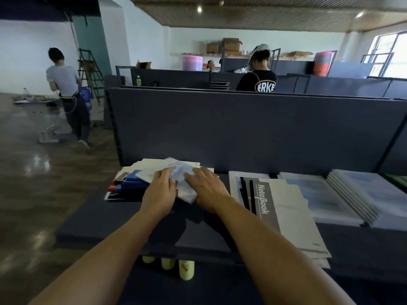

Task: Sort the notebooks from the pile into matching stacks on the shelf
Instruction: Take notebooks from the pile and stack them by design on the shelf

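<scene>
Head view: a dark blue shelf (110, 227) runs across the lower half, with a dark back panel (253, 128) rising behind it.
Left hand: left hand (159, 192) lies palm down with fingers nearly straight, on the near-left edge of a pale blue notebook (178, 175); whether the thumb hooks under it cannot be told.
Right hand: right hand (209, 190) lies palm down, fingers spread and straight, pressing on the right side of the same notebook.
Pale blue notebook: sits tilted between both hands, atop the pile, at about 12 o'clock from the wrists.
Pile: mixed pile (130, 183) of white, blue and dark covers lies at 10 o'clock from the hands, against the back panel.
Grey stack: stack with a cover reading "NoteBook" (284, 208) lies at 3 o'clock from the right hand, just beside it.
Blue stacks: flat light blue stack (319, 194) lies further right, with a taller fanned stack (370, 194) overlapping its right edge.
Below the shelf: three yellow rounded objects (169, 266) show under its front edge.
Background: a person in grey (66, 89) stands at 10 o'clock; a person in black (259, 78) at 1 o'clock behind the panel.
</scene>
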The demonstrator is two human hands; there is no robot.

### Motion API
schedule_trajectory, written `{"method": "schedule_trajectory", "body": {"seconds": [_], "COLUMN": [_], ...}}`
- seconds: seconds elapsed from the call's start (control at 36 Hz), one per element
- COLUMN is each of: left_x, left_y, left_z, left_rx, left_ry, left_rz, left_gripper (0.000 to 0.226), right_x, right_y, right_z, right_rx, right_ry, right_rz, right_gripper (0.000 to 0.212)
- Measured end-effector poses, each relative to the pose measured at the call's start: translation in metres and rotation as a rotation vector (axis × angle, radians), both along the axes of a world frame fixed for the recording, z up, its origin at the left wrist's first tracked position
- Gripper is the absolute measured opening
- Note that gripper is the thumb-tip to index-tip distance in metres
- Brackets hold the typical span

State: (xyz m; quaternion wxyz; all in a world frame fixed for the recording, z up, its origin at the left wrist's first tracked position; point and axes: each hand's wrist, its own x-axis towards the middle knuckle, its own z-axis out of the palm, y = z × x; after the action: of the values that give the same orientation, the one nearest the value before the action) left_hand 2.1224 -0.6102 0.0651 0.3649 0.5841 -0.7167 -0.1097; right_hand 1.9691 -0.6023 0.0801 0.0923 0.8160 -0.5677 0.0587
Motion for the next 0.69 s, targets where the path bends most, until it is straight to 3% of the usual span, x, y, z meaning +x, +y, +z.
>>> {"method": "schedule_trajectory", "body": {"seconds": [0.11,0.31,0.42,0.5,0.53,0.61,0.69], "left_x": [-0.012,-0.046,-0.08,-0.107,-0.116,-0.139,-0.155], "left_y": [0.014,0.035,0.047,0.057,0.061,0.071,0.074], "left_z": [-0.004,0.011,0.015,0.011,0.009,0.001,-0.003], "left_rx": [-0.055,-0.265,0.002,0.189,0.234,0.332,0.433], "left_ry": [-0.004,0.051,0.032,-0.021,-0.017,0.016,0.037], "left_rz": [0.001,0.144,0.004,-0.146,-0.177,-0.222,-0.225], "left_gripper": [0.038,0.031,0.01,0.016,0.018,0.022,0.025], "right_x": [-0.011,-0.049,-0.083,-0.105,-0.112,-0.129,-0.141], "right_y": [0.009,0.04,0.062,0.083,0.089,0.107,0.122], "right_z": [0.004,0.02,0.016,0.007,0.004,-0.007,-0.02], "right_rx": [0.036,-0.283,-0.39,-0.504,-0.51,-0.388,-0.156], "right_ry": [-0.05,0.104,0.064,0.013,-0.025,-0.113,-0.122], "right_rz": [0.003,-0.077,-0.18,-0.243,-0.286,-0.376,-0.445], "right_gripper": [0.059,0.069,0.077,0.048,0.048,0.062,0.062]}}
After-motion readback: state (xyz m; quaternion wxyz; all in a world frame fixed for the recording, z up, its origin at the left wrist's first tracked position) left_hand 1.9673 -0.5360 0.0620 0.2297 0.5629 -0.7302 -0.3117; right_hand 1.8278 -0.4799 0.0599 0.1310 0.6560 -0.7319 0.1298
